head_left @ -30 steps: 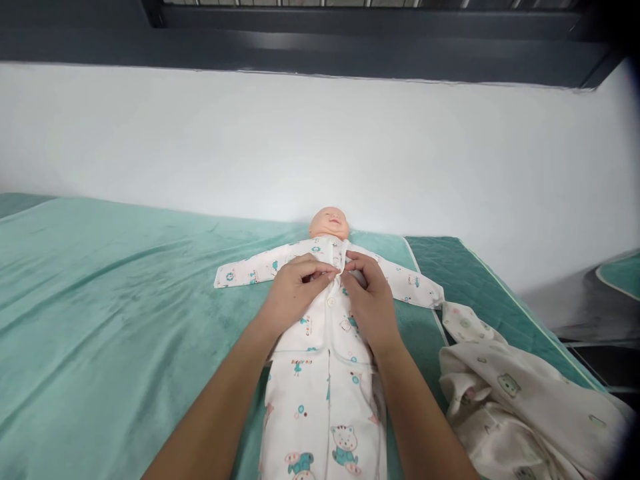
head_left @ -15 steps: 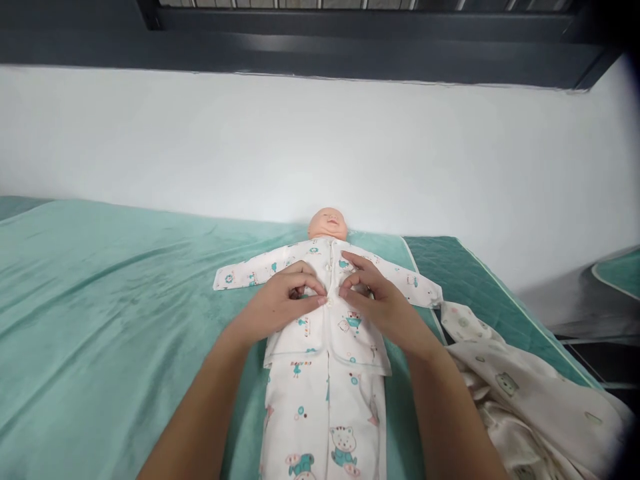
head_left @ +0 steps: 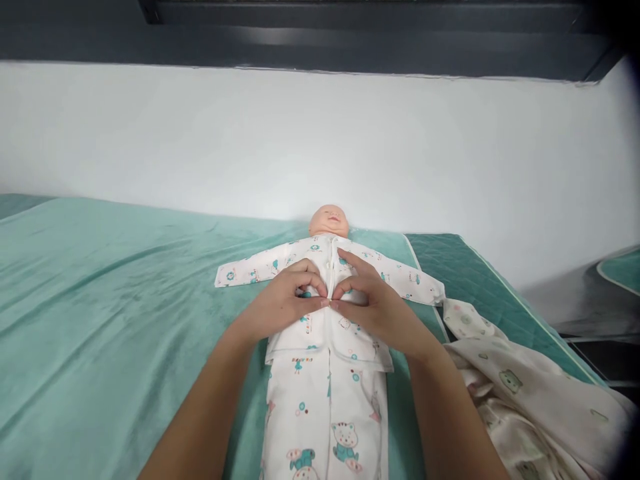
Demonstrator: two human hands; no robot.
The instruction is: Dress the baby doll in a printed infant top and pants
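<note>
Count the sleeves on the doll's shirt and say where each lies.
2. One sleeve stretches toward the picture's left over the green sheet; the other sleeve stretches right, its cuff beside the crumpled cloth.

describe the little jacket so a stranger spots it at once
On the green sheet, find the doll's head by the wall. Below it lies the white jacket, front pinched by left hand and right hand. Its outspread sleeves set it apart from the similar garment below.

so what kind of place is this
Probably a bedroom or dorm room, perhaps on a lower bunk: a green sheet is spread like bedding beside a white wall, and a dark frame runs across the top of the view.
</note>
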